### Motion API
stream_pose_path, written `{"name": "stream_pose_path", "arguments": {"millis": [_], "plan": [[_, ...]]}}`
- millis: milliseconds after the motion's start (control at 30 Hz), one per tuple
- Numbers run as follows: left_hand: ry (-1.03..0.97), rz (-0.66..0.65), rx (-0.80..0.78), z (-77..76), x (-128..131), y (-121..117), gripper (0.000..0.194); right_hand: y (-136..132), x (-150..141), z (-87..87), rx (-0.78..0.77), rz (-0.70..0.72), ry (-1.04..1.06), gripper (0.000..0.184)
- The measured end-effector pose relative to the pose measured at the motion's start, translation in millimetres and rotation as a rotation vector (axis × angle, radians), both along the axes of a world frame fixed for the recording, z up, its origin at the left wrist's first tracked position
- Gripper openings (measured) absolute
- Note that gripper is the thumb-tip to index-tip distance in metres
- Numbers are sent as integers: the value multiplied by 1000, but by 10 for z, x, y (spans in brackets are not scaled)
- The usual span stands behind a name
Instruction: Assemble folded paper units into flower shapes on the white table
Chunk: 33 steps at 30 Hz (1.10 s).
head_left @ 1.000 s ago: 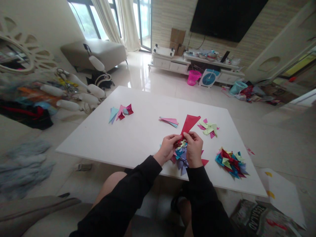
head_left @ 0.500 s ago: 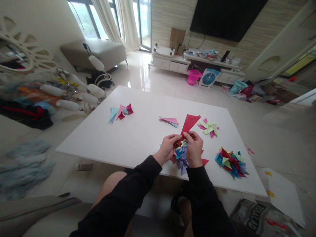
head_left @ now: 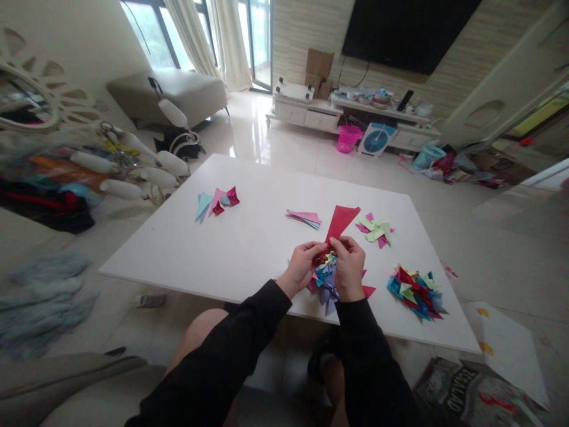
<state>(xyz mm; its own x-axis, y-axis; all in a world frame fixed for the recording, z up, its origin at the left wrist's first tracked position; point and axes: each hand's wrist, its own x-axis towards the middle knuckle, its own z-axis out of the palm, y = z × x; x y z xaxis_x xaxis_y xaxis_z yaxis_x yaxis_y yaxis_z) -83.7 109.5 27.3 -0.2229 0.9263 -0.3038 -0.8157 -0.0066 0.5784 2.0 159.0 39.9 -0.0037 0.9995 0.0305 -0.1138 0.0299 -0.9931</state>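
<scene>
A folded red paper [head_left: 340, 222] is pinched at its narrow lower end between my two hands, its wide end pointing up and right. My left hand [head_left: 304, 264] grips it from the left, closed. From the right, my right hand [head_left: 350, 264] holds it with thumb and fingers, also closed. Beneath my hands lies a pile of folded paper pieces [head_left: 328, 287] in blue, purple and red, partly hidden by them. Just beyond my left hand rests a small stack of narrow folded papers [head_left: 304, 218], pink on top. A light green and pink folded paper pinwheel [head_left: 377, 228] lies beyond my right hand.
The white table [head_left: 191, 249] bears a heap of colourful folded papers [head_left: 416, 293] on the right and a few folded pieces [head_left: 217, 201] at the far left. A floor lamp with white shades [head_left: 122, 189] stands by the left edge. A printed bag [head_left: 475, 394] lies at lower right.
</scene>
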Motion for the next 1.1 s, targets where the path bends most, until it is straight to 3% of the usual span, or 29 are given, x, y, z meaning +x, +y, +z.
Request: {"name": "stream_pose_path", "arguments": {"millis": [1100], "plan": [[8, -6, 10, 2, 3, -12, 37, -11, -3, -11, 8, 17, 3, 24]]}}
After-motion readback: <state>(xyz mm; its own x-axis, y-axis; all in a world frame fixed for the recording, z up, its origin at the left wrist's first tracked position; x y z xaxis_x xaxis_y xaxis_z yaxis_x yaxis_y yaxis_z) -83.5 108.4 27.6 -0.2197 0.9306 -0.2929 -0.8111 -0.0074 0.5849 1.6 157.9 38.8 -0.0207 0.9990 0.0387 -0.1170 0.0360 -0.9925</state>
